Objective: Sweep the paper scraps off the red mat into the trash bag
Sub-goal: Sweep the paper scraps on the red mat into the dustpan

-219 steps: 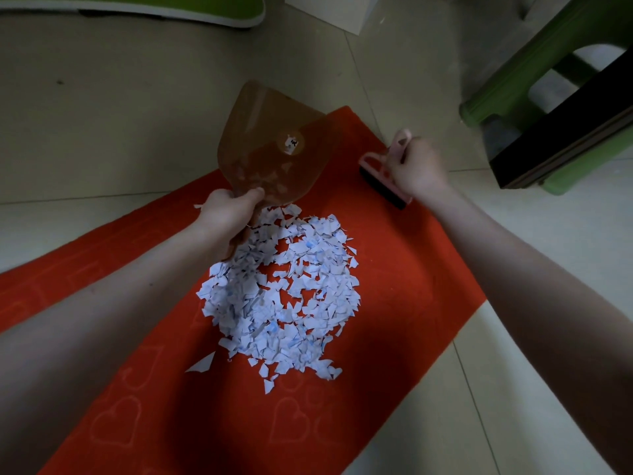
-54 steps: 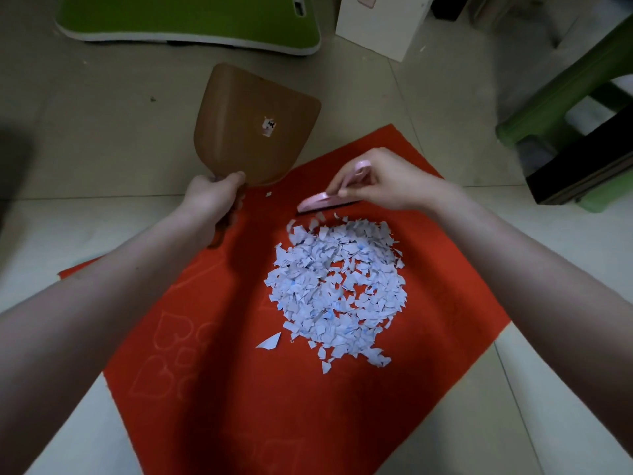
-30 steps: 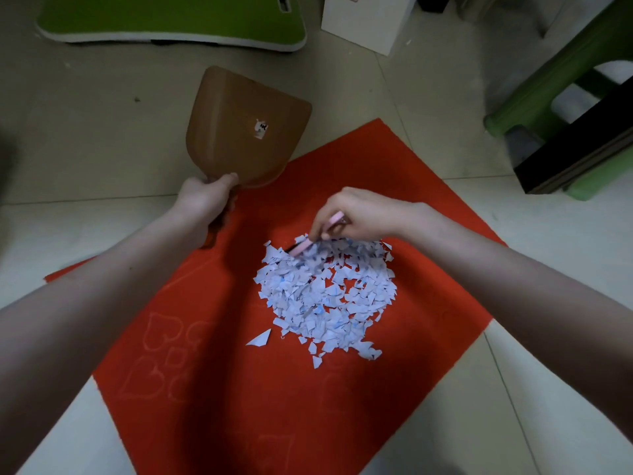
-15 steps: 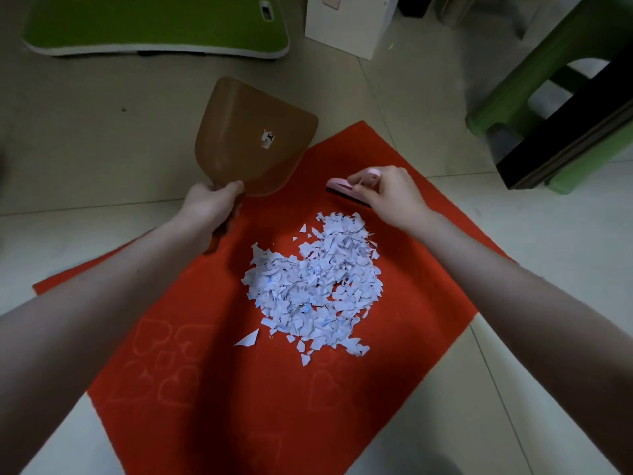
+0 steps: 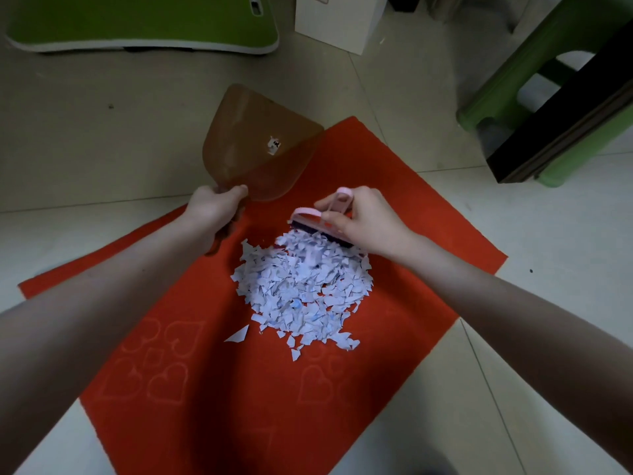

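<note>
A red mat (image 5: 239, 406) with faint heart outlines lies on the tiled floor. A heap of white paper scraps (image 5: 301, 286) sits at its middle, with a few stray bits at the near edge. My left hand (image 5: 214, 210) grips the handle of a translucent brown dustpan (image 5: 253, 145), held tilted above the mat's far left edge. My right hand (image 5: 359, 221) grips a small pink brush (image 5: 311, 221) with dark bristles, pressed against the far edge of the heap. No trash bag is in sight.
A green stool (image 5: 534, 80) with a black board (image 5: 565, 125) leaning on it stands at the right. A white box (image 5: 339, 18) and a green-and-white board (image 5: 137, 22) lie on the floor at the back.
The brush has come down from the mat's far side onto the heap's far edge, pushing scraps nearer. The heap is tighter than before. The dustpan stays held at the far left.
</note>
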Available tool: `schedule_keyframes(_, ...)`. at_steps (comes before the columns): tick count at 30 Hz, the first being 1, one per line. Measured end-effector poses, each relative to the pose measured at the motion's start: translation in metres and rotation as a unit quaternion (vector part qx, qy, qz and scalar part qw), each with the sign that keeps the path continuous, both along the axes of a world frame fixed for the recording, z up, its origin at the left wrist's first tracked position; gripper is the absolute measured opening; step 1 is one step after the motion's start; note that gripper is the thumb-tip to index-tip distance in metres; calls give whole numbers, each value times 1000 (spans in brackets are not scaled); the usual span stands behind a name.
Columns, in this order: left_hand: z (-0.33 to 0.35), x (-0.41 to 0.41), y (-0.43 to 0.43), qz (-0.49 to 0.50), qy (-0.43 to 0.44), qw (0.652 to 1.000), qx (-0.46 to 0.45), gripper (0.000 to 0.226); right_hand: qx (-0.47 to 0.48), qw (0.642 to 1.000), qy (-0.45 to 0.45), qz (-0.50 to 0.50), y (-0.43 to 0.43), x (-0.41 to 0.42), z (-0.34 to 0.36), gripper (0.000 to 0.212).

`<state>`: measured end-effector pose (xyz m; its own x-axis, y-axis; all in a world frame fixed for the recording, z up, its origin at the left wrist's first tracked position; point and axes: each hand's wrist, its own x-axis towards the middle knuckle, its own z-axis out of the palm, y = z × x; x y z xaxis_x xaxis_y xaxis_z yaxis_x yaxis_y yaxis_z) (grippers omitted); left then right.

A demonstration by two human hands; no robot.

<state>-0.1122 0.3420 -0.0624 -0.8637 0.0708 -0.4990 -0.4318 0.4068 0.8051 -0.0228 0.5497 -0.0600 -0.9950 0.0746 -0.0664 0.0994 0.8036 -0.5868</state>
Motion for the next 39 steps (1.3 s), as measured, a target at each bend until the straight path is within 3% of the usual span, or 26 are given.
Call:
schedule_keyframes(5,3,0,1,2,-1,1000,11,32,24,997,52,-54,23,-15,11,21)
schedule_keyframes(10,2,-1,-1,12,3,1000,-1,33,56,996,19,-62,16,-31,-19,21)
schedule_keyframes(20,-1,-5,-4,9,-5,1000,-1,33,-5,996,-43,82,-1,-10,-5,18)
schedule_keyframes(25,-4,-5,-2,16,-8,1000,3,33,-13,999,36,31,18,-22,9,18)
schedule_keyframes(30,-6,-5,-1,32,0,999,12,31,33,999,32,2,9,-50,-25,21)
schedule_keyframes(39,-6,-4,-1,18,-1,1000,10,31,13,983,-76,164,14,-22,-14,15)
